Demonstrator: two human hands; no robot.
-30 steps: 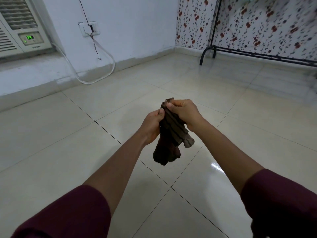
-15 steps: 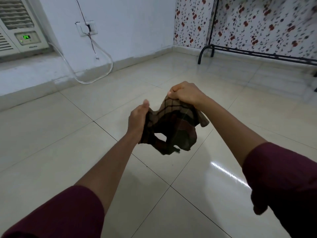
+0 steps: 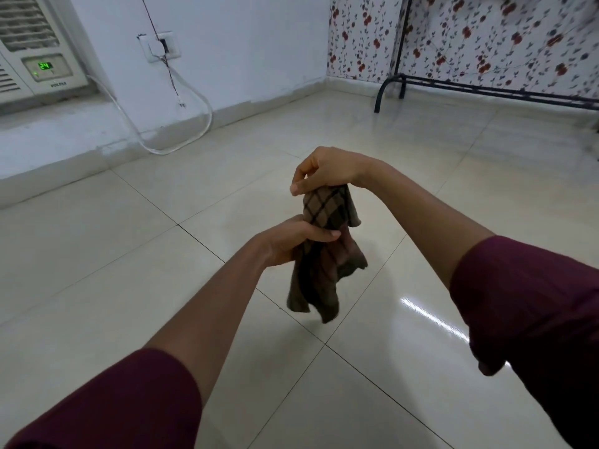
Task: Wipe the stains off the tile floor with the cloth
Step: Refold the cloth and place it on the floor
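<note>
Since half a second ago the right hand [image 3: 327, 170] has risen above the left hand [image 3: 291, 243], and the cloth [image 3: 319, 254], then spread wide between them, now hangs gathered in a narrow vertical bunch.

Landmark: the cloth.
- Far left of the cloth, against the wall: air conditioner [image 3: 35, 56], green display lit; white hose [image 3: 168, 147] looping from it down to the tile floor [image 3: 97, 254].
- Just left of the cloth: left hand, fingers wrapped round the cloth's middle, thumb lying across its front.
- Cloth itself: brown check, held in the air well above the floor; its lower end dangles free below the left hand.
- Directly above the cloth: right hand, fingers curled down, pinching the top edge.
- Far right and behind the cloth: black metal rack [image 3: 486, 89] before floral wallpaper.

Handling (judgement): light, limp, not fragile or slippery; drapes and folds under its own weight. Best bunched into a pad in one palm so a flat face meets the tile. Wiping not yet begun. No stain can be made out on the floor from this view.
</note>
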